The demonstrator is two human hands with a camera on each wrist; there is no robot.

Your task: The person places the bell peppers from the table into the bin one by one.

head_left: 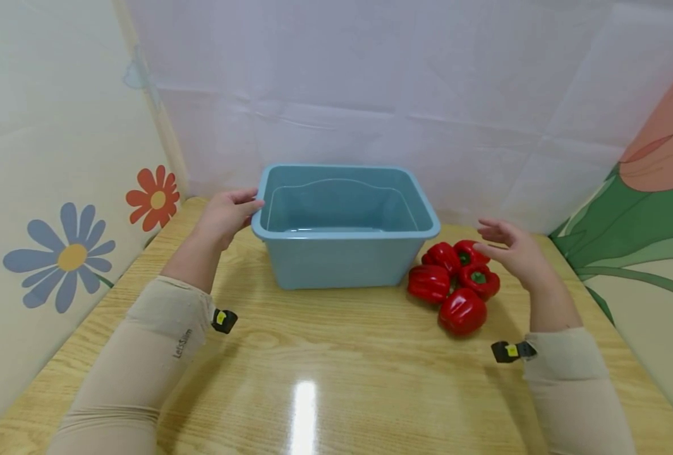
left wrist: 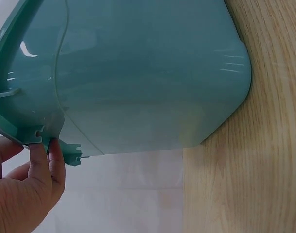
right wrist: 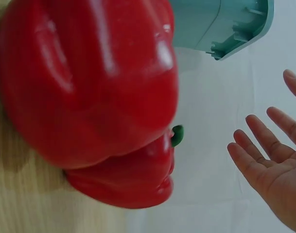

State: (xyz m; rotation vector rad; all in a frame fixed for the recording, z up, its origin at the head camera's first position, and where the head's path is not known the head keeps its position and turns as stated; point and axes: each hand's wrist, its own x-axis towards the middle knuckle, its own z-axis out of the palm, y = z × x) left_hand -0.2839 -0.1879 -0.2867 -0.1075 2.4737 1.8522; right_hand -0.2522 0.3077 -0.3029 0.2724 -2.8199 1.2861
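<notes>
A blue-green plastic bin (head_left: 336,262) stands upright on the table with its opening facing up; its visible inside holds nothing. My left hand (head_left: 228,215) grips the rim at the bin's left end, thumb over the edge. In the left wrist view the fingers (left wrist: 39,162) curl under that rim. Beside the bin's right end several red bell peppers (head_left: 462,311) lie bunched together, some with green stems. Just right of and above them hovers my right hand (head_left: 515,249), fingers spread and nothing in it. The right wrist view shows its open palm (right wrist: 279,170) apart from the peppers.
The wooden table (head_left: 336,354) runs up to a white sheet (head_left: 336,82) behind the bin. Flower-decorated panels (head_left: 57,164) flank it left and right. A small black wrist camera (head_left: 224,320) sits on each sleeve.
</notes>
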